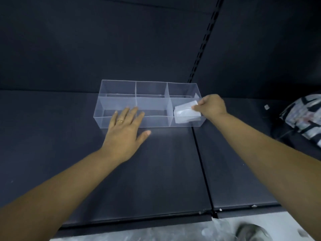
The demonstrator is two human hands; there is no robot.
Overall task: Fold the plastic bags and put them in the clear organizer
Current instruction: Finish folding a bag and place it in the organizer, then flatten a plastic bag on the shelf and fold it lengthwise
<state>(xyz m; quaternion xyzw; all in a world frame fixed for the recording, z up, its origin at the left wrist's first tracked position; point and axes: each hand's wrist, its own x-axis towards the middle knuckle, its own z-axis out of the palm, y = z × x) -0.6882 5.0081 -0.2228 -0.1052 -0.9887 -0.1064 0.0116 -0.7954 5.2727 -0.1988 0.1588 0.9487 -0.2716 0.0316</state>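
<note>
A clear organizer (119,87) with three compartments stands on a dark shelf. My right hand (211,106) pinches a folded white plastic bag (185,114) at its upper right corner, and the bag sits inside the right compartment. My left hand (126,128), wearing a ring, has straight spread fingers against the organizer's front wall, in front of the left and middle compartments. Those two compartments hold nothing that I can see.
The dark shelf (165,171) has a seam running down right of centre, and a slotted upright (206,39) rises behind. A black-and-white patterned bundle (302,119) lies at the far right. Pale floor (156,233) shows below the shelf's front edge.
</note>
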